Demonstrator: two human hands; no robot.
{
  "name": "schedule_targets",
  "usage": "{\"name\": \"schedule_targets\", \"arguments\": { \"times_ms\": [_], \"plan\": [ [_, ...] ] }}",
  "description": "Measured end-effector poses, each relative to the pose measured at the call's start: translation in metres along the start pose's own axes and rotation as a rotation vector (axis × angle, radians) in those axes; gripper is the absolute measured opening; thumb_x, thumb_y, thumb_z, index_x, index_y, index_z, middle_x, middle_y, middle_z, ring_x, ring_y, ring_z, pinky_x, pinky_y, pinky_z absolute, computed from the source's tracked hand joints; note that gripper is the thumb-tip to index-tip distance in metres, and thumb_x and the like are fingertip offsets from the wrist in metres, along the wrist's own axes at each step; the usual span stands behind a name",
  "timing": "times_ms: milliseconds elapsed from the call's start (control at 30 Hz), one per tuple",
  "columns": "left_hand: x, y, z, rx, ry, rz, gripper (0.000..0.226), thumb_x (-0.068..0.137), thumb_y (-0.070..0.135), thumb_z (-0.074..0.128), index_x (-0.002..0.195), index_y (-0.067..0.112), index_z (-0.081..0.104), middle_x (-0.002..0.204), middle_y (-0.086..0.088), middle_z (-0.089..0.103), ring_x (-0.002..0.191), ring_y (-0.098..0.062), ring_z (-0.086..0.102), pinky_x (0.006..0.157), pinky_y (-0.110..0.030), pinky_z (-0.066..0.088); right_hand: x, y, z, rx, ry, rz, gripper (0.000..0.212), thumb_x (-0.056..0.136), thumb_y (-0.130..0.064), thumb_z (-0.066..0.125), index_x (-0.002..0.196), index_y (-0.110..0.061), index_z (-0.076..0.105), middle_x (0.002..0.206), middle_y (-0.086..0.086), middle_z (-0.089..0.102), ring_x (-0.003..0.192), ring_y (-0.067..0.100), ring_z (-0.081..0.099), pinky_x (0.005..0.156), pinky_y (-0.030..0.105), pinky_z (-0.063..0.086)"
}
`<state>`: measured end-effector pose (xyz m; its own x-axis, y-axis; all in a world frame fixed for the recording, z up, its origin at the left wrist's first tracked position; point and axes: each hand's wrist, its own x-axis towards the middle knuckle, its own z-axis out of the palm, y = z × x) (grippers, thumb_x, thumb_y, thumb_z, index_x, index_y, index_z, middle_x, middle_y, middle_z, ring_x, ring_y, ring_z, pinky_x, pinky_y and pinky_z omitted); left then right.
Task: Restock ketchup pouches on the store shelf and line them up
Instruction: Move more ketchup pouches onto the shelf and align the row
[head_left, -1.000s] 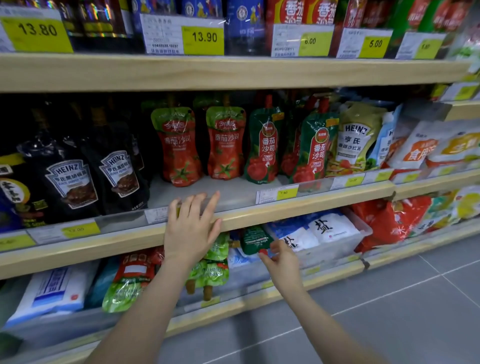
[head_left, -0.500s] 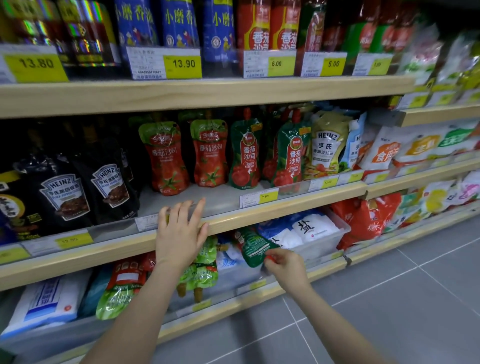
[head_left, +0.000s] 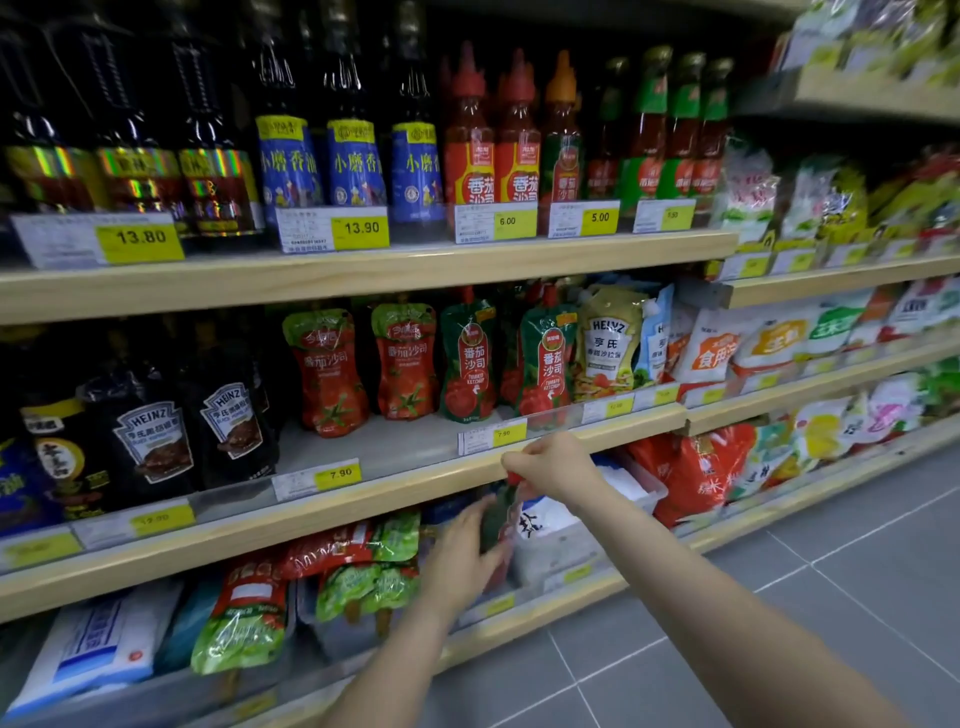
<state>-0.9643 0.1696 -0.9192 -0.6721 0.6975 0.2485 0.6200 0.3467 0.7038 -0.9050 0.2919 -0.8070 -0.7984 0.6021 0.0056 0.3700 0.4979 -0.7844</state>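
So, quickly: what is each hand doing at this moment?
Left hand: open, fingers against the green ketchup pouch.
Right hand: pinching the pouch's red cap.

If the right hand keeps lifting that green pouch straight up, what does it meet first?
Probably the wooden shelf edge with its price tag just above the right hand, which pinches the green ketchup pouch; depth is unclear, so it may pass in front.
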Motion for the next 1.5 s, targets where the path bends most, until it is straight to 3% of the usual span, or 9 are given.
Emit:
{"name": "schedule_targets", "arguments": {
  "times_ms": [233, 333, 400, 567, 800, 967, 1167, 1333, 1500],
  "plan": [
    [0.004, 0.018, -0.007, -0.369, -0.341, -0.199, 0.030, 0.084, 0.024, 0.067, 0.111, 0.018, 0.055, 0.114, 0.000, 0.064, 0.100, -0.012, 0.061, 0.084, -0.022, 0.050, -0.021, 0.018, -0.032, 0.097, -0.268, -0.271, 0.017, 0.074, -0.026, 0.076, 0.085, -0.013, 0.072, 0.073, -0.012, 0.063, 0.066, -0.006, 0.059, 0.064, 0.016, 0.047],
    [0.009, 0.026, -0.018, -0.369, -0.504, -0.231, 0.051, 0.081, 0.029, 0.071, 0.126, 0.018, 0.051, 0.122, -0.002, 0.061, 0.111, -0.018, 0.058, 0.098, -0.035, 0.046, -0.021, 0.029, -0.034, 0.205, -0.298, -0.242, 0.027, 0.077, -0.014, 0.073, 0.102, -0.004, 0.066, 0.105, 0.010, 0.067, 0.097, 0.015, 0.064, 0.085, 0.030, 0.055],
    [0.009, 0.032, -0.019, -0.385, -0.525, -0.225, 0.052, 0.079, 0.028, 0.072, 0.126, 0.020, 0.051, 0.123, -0.003, 0.061, 0.112, -0.018, 0.058, 0.100, -0.038, 0.045, -0.022, 0.031, -0.032, 0.262, -0.285, -0.198, 0.019, 0.080, -0.014, 0.070, 0.095, -0.002, 0.066, 0.104, 0.018, 0.068, 0.095, 0.026, 0.066, 0.087, 0.041, 0.055],
    [-0.001, 0.033, -0.007, -0.448, -0.350, -0.233, 0.031, 0.070, 0.032, 0.080, 0.096, 0.032, 0.063, 0.106, 0.002, 0.070, 0.086, 0.000, 0.066, 0.069, -0.014, 0.051, -0.019, 0.032, -0.028, 0.284, -0.139, -0.192, 0.013, 0.079, -0.018, 0.071, 0.076, -0.007, 0.065, 0.085, 0.017, 0.071, 0.077, 0.025, 0.067, 0.074, 0.039, 0.055],
    [-0.005, 0.036, 0.001, -0.257, -0.140, -0.133, 0.045, 0.059, 0.041, 0.083, 0.091, 0.040, 0.052, 0.087, 0.023, 0.061, 0.077, 0.014, 0.058, 0.059, -0.005, 0.044, -0.014, 0.029, -0.028, 0.476, 0.015, -0.191, 0.010, 0.078, -0.020, 0.072, 0.075, -0.014, 0.065, 0.074, 0.001, 0.070, 0.064, 0.013, 0.067, 0.060, 0.027, 0.056],
    [0.003, 0.038, -0.007, -0.215, -0.010, -0.167, 0.053, 0.059, 0.047, 0.082, 0.103, 0.029, 0.059, 0.092, 0.017, 0.064, 0.085, -0.001, 0.062, 0.073, -0.021, 0.050, -0.014, 0.042, -0.032, 0.626, -0.091, -0.170, 0.011, 0.089, -0.013, 0.059, 0.088, -0.008, 0.069, 0.081, 0.002, 0.071, 0.068, 0.006, 0.069, 0.058, 0.017, 0.054],
    [0.002, 0.034, -0.003, -0.426, -0.200, -0.150, 0.049, 0.063, 0.032, 0.083, 0.105, 0.031, 0.057, 0.110, 0.007, 0.067, 0.096, -0.001, 0.063, 0.082, -0.023, 0.053, -0.006, 0.045, -0.033, 0.540, -0.009, -0.225, 0.016, 0.088, -0.013, 0.059, 0.079, -0.003, 0.069, 0.073, 0.006, 0.069, 0.067, 0.013, 0.066, 0.057, 0.021, 0.055],
    [0.011, 0.032, -0.003, -0.334, -0.004, -0.147, 0.045, 0.064, 0.031, 0.084, 0.099, 0.036, 0.055, 0.094, 0.020, 0.064, 0.080, 0.016, 0.058, 0.063, -0.007, 0.047, 0.005, 0.072, -0.033, 0.428, -0.029, -0.222, 0.018, 0.092, -0.020, 0.053, 0.098, -0.012, 0.069, 0.097, 0.005, 0.072, 0.093, 0.019, 0.066, 0.080, 0.031, 0.054],
    [0.052, 0.054, -0.028, -0.340, 0.143, -0.066, 0.040, 0.065, 0.032, 0.082, 0.093, 0.035, 0.055, 0.089, 0.024, 0.060, 0.078, 0.014, 0.058, 0.061, -0.003, 0.044, 0.029, 0.091, -0.051, 0.106, 0.060, -0.240, 0.043, 0.093, -0.025, 0.052, 0.134, -0.014, 0.044, 0.133, 0.003, 0.050, 0.126, 0.017, 0.045, 0.097, 0.024, 0.036]
  ]
}}
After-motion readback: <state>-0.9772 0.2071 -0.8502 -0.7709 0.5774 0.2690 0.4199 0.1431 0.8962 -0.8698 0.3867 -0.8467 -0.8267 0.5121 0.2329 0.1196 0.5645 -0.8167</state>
